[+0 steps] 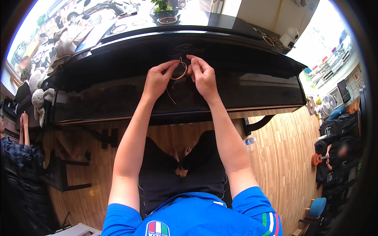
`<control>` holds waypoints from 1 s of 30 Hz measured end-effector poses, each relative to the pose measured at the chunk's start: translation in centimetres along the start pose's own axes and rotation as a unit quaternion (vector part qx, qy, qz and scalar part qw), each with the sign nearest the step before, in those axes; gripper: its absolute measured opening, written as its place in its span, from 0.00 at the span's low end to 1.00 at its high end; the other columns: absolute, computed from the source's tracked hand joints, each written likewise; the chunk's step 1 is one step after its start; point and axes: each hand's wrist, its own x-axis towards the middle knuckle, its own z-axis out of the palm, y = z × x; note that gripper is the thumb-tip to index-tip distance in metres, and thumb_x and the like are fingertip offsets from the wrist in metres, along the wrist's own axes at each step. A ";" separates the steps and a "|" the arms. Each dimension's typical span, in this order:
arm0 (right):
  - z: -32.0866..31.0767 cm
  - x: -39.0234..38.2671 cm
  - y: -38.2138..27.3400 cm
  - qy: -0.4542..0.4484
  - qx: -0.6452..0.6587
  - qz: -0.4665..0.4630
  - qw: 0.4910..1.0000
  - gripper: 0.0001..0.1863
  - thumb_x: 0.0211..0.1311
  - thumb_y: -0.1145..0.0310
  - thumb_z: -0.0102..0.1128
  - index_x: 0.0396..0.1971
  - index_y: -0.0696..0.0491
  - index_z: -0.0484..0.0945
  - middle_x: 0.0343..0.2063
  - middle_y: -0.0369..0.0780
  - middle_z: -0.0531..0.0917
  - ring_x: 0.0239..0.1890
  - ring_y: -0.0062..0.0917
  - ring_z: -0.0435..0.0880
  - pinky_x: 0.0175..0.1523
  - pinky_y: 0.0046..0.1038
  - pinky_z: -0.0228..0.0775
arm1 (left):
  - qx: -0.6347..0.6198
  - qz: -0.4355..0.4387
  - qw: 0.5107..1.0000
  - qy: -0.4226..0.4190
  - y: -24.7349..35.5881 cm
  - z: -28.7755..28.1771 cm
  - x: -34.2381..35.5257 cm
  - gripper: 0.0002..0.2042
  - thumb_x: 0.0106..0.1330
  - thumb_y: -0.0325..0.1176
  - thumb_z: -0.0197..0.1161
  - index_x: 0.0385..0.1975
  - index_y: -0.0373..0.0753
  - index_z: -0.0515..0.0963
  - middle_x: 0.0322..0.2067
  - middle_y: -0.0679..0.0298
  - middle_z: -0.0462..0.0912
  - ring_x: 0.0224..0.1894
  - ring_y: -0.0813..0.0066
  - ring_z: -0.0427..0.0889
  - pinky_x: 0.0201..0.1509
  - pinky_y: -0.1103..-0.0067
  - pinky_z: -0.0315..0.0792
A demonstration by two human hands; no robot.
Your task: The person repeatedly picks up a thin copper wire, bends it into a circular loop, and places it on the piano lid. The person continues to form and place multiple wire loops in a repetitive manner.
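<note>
A small loop of thin copper-coloured wire (186, 71) is held up between my hands, above a glossy black piano (118, 94). Near the top of the loop, the thumb and forefinger of my left hand (156, 80) pinch the wire. At the loop's right side my right hand (204, 80) is closed on a strand, its forefinger stretched toward the top. A loose end of the wire hangs below the left hand. The exact contact at the right fingertips is too small to make out.
Another coil (168, 20) lies on the piano top, with a tangle of wires (269, 39) at its right end. Grey plush toys (38, 92) sit at the left end. A person (17, 153) is beside the piano at left. A bottle (250, 141) stands on the wooden floor.
</note>
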 end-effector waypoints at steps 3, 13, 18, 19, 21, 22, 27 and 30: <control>0.1 -0.2 0.4 -0.007 -0.073 -0.064 0.995 0.12 0.66 0.65 0.69 0.42 0.58 0.86 0.28 0.31 0.83 0.26 0.10 0.75 0.32 0.16 0.67 | 0.027 0.020 0.999 0.006 0.2 0.3 -0.1 0.12 0.70 0.31 0.65 0.50 0.36 0.85 0.36 0.65 0.89 0.33 0.85 0.80 0.40 0.84 0.74; -0.1 0.0 1.0 0.015 -0.088 -0.101 0.991 0.10 0.66 0.67 0.68 0.38 0.59 0.86 0.31 0.34 0.85 0.32 0.13 0.81 0.37 0.17 0.72 | 0.084 0.034 0.996 0.001 0.8 0.1 -0.4 0.11 0.69 0.32 0.66 0.48 0.37 0.86 0.38 0.58 0.90 0.38 0.79 0.86 0.44 0.81 0.78; -0.3 0.6 0.5 0.082 0.128 -0.007 0.988 0.12 0.75 0.65 0.57 0.44 0.61 0.79 0.30 0.36 0.83 0.32 0.17 0.81 0.45 0.22 0.78 | 0.042 0.015 0.999 -0.009 0.6 0.2 -0.3 0.11 0.69 0.33 0.66 0.48 0.37 0.86 0.30 0.64 0.88 0.29 0.83 0.82 0.37 0.83 0.76; -0.5 0.7 0.5 0.083 0.136 0.002 0.987 0.13 0.75 0.65 0.56 0.44 0.61 0.78 0.29 0.36 0.82 0.31 0.16 0.80 0.44 0.23 0.78 | 0.026 0.019 0.999 -0.001 0.3 0.2 -0.3 0.12 0.70 0.33 0.66 0.48 0.36 0.85 0.29 0.65 0.86 0.28 0.83 0.80 0.35 0.83 0.75; -1.0 0.7 0.8 0.086 0.152 0.022 0.984 0.14 0.76 0.64 0.55 0.45 0.61 0.77 0.29 0.36 0.82 0.28 0.16 0.78 0.42 0.24 0.79 | -0.007 0.029 0.999 0.016 -0.2 0.2 -0.1 0.12 0.70 0.33 0.66 0.48 0.35 0.85 0.26 0.67 0.83 0.25 0.85 0.77 0.32 0.84 0.73; -1.1 0.7 0.7 0.089 0.141 0.019 0.986 0.13 0.76 0.64 0.55 0.44 0.61 0.78 0.27 0.35 0.81 0.27 0.16 0.78 0.39 0.23 0.78 | -0.026 0.019 0.999 0.022 -0.1 0.1 -0.1 0.12 0.70 0.33 0.66 0.48 0.35 0.85 0.25 0.67 0.83 0.25 0.84 0.78 0.31 0.84 0.73; -0.2 0.5 0.6 0.100 0.005 -0.033 0.994 0.11 0.74 0.68 0.56 0.48 0.59 0.81 0.25 0.35 0.82 0.24 0.14 0.77 0.31 0.20 0.75 | -0.122 -0.017 0.991 0.051 0.2 -0.4 0.0 0.12 0.71 0.35 0.65 0.47 0.35 0.85 0.23 0.68 0.81 0.21 0.85 0.77 0.26 0.85 0.70; 0.1 0.2 0.9 0.039 -0.111 -0.066 0.991 0.12 0.74 0.71 0.56 0.51 0.58 0.81 0.28 0.35 0.84 0.24 0.13 0.78 0.29 0.19 0.73 | -0.160 -0.019 0.986 0.051 0.6 -0.4 -0.1 0.12 0.72 0.35 0.65 0.48 0.36 0.85 0.22 0.68 0.80 0.19 0.85 0.76 0.24 0.86 0.69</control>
